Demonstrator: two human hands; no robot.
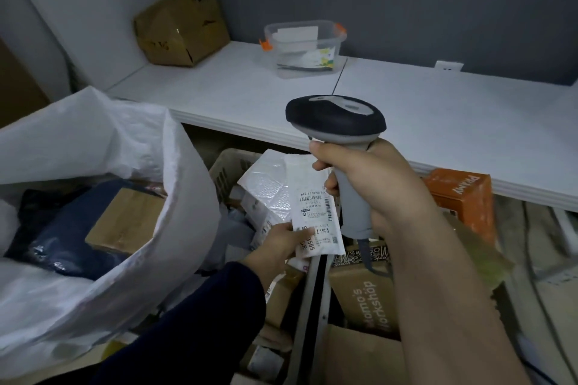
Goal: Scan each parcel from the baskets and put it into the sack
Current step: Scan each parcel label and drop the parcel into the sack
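Observation:
My left hand point(278, 245) pinches the lower edge of a white bubble-mailer parcel point(281, 191), its printed shipping label facing up. My right hand point(372, 178) grips the handle of a grey and black barcode scanner point(336, 117), held upright just right of the parcel, head above the label. At the left stands the big white woven sack point(175, 197), mouth open, with a dark blue bag and a brown cardboard box point(125, 220) inside. A beige plastic basket point(228, 167) under the parcel holds more parcels, mostly hidden.
A white table point(406, 109) runs across the back with a crumpled cardboard box point(181, 30) and a clear plastic tub point(305, 48) on it. Below it sit an orange box point(463, 197), printed cardboard boxes point(362, 294) and a grey metal bar point(309, 306).

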